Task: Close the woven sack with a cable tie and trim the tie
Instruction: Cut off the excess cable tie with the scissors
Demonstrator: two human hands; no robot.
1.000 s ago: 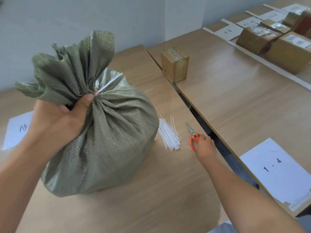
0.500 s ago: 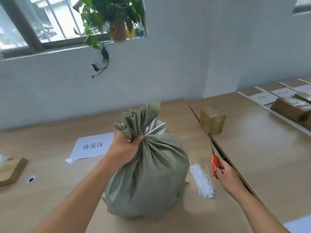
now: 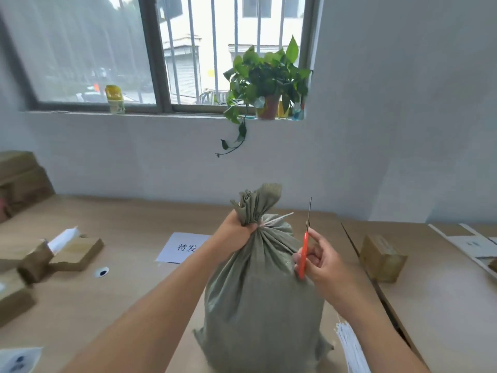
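Wooden worktop [image 3: 113,305] under a barred window is carrying the woven sack [image 3: 263,289], which is standing upright. Its neck is already cinched by the cable tie [image 3: 277,219], whose tail is sticking out rightward. Left hand [image 3: 236,230] is gripping the gathered neck; right hand [image 3: 322,261], right of the sack, is clasping orange scissors [image 3: 305,243], blades closed and pointing up. Trimming is seemingly all that is remaining.

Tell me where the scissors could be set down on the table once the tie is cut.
Bare wood lies between the sack and the small box on the right, beyond the loose cable ties. More lies left of the sack, this side of the paper sign. The far left is crowded with boxes.
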